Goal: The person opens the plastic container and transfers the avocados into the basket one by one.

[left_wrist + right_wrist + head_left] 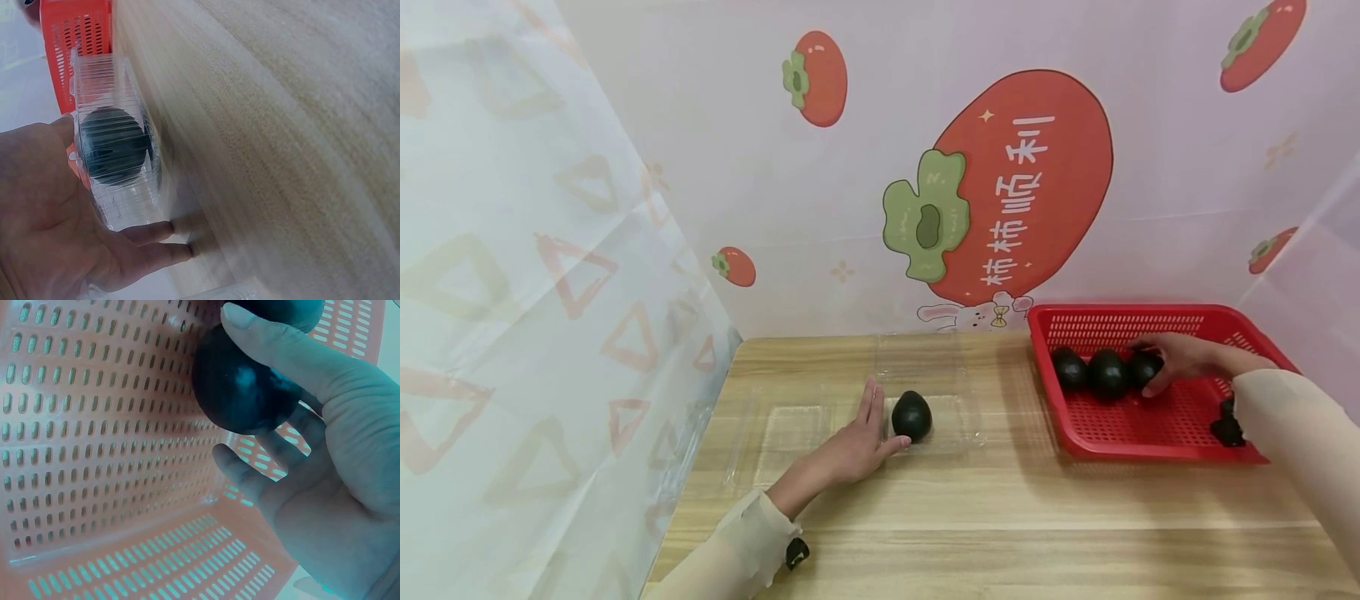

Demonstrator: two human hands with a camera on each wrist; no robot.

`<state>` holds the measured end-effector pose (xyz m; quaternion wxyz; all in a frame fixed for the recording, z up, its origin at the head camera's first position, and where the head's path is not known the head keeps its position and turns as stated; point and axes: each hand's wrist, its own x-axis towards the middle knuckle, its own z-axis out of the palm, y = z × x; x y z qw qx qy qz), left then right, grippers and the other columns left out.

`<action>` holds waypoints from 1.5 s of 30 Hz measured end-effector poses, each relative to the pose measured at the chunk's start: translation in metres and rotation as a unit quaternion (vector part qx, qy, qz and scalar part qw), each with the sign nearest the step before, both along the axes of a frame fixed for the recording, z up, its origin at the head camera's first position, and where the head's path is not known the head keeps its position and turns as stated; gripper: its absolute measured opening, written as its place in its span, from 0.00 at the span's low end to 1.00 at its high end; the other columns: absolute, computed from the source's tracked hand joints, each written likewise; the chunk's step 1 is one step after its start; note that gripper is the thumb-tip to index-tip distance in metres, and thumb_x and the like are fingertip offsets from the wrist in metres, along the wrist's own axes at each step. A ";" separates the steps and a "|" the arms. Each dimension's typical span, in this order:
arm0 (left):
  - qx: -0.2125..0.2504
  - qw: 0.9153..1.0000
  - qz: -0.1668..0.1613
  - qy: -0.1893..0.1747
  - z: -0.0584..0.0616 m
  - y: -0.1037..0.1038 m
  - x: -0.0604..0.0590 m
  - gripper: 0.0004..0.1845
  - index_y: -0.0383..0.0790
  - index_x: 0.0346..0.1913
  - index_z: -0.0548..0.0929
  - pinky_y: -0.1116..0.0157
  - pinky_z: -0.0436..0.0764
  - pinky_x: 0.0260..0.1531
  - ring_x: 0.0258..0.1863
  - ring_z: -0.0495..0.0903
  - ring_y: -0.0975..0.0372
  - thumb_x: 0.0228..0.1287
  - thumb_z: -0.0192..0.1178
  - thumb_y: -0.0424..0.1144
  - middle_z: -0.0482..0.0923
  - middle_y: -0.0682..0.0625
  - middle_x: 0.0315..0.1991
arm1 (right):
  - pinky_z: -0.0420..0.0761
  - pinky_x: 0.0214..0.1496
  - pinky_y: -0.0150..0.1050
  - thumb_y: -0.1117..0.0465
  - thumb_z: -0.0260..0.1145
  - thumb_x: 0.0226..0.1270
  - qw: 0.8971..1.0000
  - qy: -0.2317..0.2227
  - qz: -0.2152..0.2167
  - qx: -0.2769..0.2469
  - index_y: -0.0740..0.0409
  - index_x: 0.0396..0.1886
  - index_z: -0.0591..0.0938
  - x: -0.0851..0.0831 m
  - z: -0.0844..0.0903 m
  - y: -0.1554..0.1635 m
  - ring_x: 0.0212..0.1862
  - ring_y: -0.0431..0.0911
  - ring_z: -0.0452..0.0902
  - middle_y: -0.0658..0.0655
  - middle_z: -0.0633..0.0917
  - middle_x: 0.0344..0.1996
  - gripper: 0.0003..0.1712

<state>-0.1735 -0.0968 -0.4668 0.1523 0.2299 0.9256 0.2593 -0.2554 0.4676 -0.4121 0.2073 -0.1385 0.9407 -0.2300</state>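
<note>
Your right hand (1176, 357) reaches into the red basket (1150, 437) and curls its thumb and fingers (262, 353) round the rightmost dark avocado (1144, 367), which sits on the basket floor near the far wall. Two more avocados (1090, 372) lie in a row just to its left, touching one another. Out on the wooden table (1000, 517), a single avocado (912, 415) rests in the clear plastic tray (790, 429) near the table's middle, well apart from the basket. Your left hand (857, 446) lies flat beside it with fingers straight and relaxed, the thumb tip touching the fruit or the tray wall next to it; it grips nothing. Behind the table hangs a pink backdrop with a large persimmon print (1022, 183), and a pale patterned curtain (512, 292) closes the left side
</note>
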 end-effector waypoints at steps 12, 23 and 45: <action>-0.001 1.000 -0.004 0.001 -0.003 0.000 -0.002 0.54 0.29 0.84 0.34 0.48 0.78 0.65 0.70 0.74 0.39 0.82 0.49 0.64 0.20 0.34 0.85 | 0.67 0.64 0.80 0.60 0.84 0.57 1.000 0.016 -0.002 -0.010 0.82 0.71 0.67 -0.001 0.006 0.001 0.67 0.80 0.64 0.84 0.71 0.66 0.51; -0.003 1.000 -0.007 0.004 -0.002 0.000 -0.003 0.54 0.28 0.84 0.34 0.49 0.77 0.67 0.72 0.72 0.40 0.82 0.49 0.64 0.20 0.34 0.85 | 0.69 0.62 0.80 0.57 0.85 0.57 0.999 0.038 -0.010 0.005 0.81 0.72 0.67 0.003 0.013 -0.004 0.68 0.81 0.64 0.85 0.71 0.67 0.53; -0.004 1.000 -0.018 0.024 -0.002 -0.001 -0.002 0.54 0.23 0.83 0.35 0.48 0.79 0.64 0.68 0.75 0.37 0.82 0.53 0.59 0.24 0.27 0.83 | 0.73 0.60 0.77 0.49 0.83 0.60 0.992 0.124 -0.020 0.010 0.75 0.75 0.66 0.009 0.025 -0.025 0.63 0.75 0.72 0.80 0.76 0.65 0.55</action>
